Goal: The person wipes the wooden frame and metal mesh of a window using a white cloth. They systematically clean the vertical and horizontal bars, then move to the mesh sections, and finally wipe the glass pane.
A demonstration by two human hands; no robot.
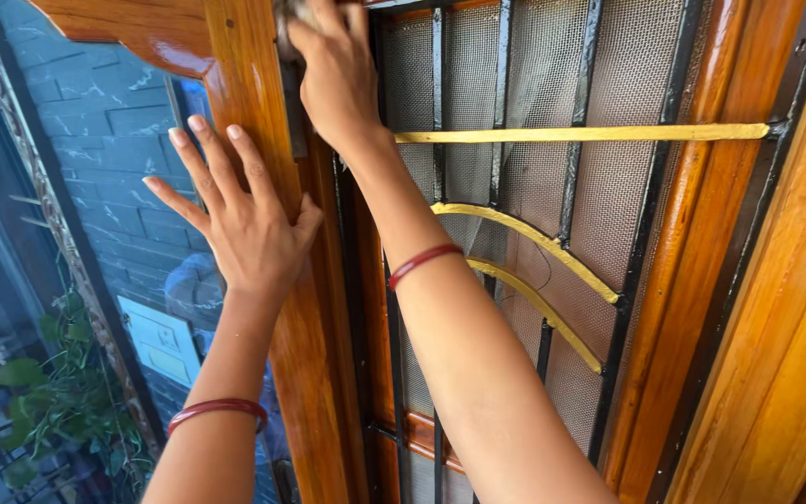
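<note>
While our left hand lies flat with fingers spread on the varnished wooden door frame, our right hand closes on something small and grey at the top edge, mostly hidden. We judge the frame stiff, heavy and slick; the mesh screen beside it looks thin and easily dented.

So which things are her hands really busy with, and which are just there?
In use:
- left hand, flat on the wooden door frame
- right hand, gripping something small at the frame's top, too hidden to name
- mesh door with yellow bars

Just there:
- potted plant
- grey brick wall
- wall plate
</note>
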